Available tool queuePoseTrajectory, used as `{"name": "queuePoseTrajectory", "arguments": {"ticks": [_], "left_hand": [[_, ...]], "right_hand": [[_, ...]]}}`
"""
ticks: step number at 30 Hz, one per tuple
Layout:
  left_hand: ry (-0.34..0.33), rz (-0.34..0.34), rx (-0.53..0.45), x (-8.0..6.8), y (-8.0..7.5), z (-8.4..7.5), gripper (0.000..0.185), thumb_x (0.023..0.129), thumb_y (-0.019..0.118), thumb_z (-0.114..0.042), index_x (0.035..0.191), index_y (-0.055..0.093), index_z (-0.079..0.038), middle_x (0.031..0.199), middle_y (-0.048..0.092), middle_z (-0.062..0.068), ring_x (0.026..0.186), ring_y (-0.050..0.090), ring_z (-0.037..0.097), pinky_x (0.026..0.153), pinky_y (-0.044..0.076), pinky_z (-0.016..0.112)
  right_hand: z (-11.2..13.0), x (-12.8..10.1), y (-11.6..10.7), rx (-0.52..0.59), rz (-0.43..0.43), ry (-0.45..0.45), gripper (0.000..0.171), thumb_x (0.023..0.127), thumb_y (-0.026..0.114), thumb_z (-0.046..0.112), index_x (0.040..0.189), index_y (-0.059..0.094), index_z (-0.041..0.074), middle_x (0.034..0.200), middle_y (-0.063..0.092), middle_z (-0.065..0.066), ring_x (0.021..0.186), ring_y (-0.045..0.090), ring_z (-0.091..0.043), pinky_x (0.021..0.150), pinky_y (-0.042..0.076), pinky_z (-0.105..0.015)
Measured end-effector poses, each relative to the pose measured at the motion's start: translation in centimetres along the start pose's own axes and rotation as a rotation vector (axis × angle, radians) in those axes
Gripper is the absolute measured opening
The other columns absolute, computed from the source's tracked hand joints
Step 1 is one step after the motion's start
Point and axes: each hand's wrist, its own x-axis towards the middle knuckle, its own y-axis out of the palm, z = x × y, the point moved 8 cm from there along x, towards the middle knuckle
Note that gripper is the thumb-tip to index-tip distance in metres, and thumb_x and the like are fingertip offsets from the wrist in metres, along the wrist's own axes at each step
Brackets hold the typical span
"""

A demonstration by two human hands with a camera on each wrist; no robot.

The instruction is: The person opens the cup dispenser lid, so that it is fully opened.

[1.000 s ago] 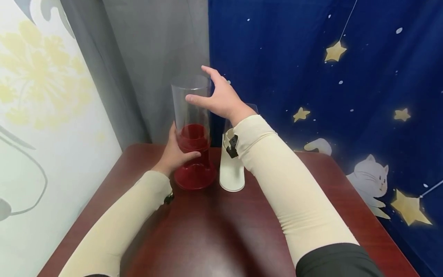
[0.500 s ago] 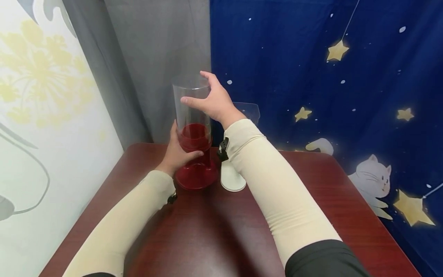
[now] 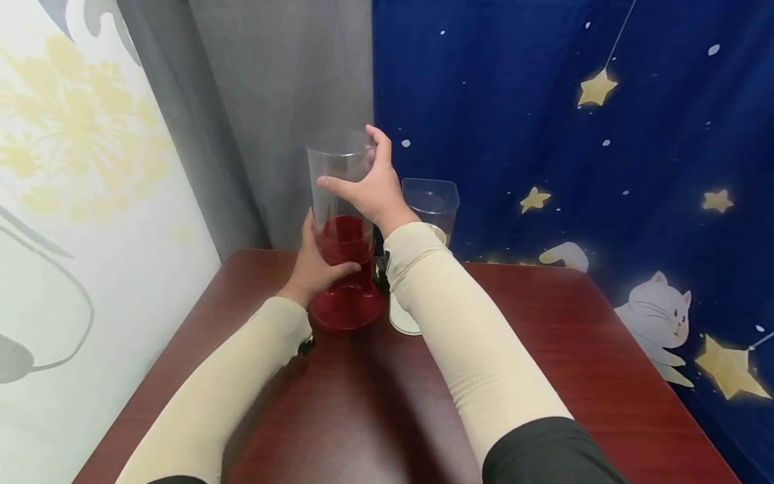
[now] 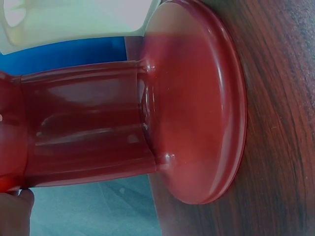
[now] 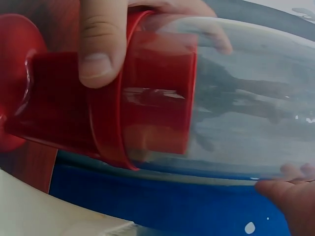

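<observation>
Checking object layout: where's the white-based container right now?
In the head view the white-based container stands at the table's far edge, just right of the red-based container, partly hidden behind the right forearm.

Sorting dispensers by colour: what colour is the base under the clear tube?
Red base, seen best in the left wrist view.

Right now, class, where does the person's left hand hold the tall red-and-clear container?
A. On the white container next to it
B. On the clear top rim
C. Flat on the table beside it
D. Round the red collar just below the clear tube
D: the left hand curls round the red collar of the container, while the right hand grips the clear tube higher up.
</observation>
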Motion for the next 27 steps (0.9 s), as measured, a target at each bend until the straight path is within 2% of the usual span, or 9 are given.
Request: {"name": "queuePoseTrajectory", "arguments": {"ticks": [6, 20, 27], "left_hand": [[-0.005, 0.003, 0.008, -0.15, 0.14, -0.13, 0.14, 0.075, 0.098, -0.03, 0.166, -0.008, -0.043, 0.165, 0.038, 0.01, 0.151, 0.04, 0.029, 0.12, 0.042, 0.057], [-0.001, 0.011, 0.012, -0.12, 0.12, -0.25, 0.136, 0.077, 0.097, -0.03, 0.166, -0.005, -0.045, 0.164, 0.04, 0.01, 0.15, 0.043, 0.029, 0.118, 0.043, 0.057], [-0.008, 0.015, -0.005, -0.2, 0.12, -0.39, 0.132, 0.077, 0.096, -0.029, 0.164, -0.001, -0.049, 0.161, 0.043, 0.007, 0.146, 0.046, 0.028, 0.116, 0.046, 0.057]], "right_hand": [[-0.35, 0.2, 0.1, 0.048, -0.024, -0.068, 0.12, 0.072, 0.098, 0.036, 0.163, 0.019, 0.037, 0.162, 0.04, -0.002, 0.148, 0.042, -0.012, 0.118, 0.045, -0.034], [-0.34, 0.44, 0.22, 0.04, -0.032, -0.06, 0.111, 0.073, 0.097, 0.037, 0.156, 0.024, 0.034, 0.149, 0.048, -0.003, 0.134, 0.052, -0.016, 0.108, 0.053, -0.032], [-0.22, 0.51, 0.16, 0.033, -0.059, -0.09, 0.108, 0.072, 0.097, 0.035, 0.154, 0.026, 0.029, 0.146, 0.051, -0.004, 0.129, 0.054, -0.018, 0.106, 0.053, -0.03]]}}
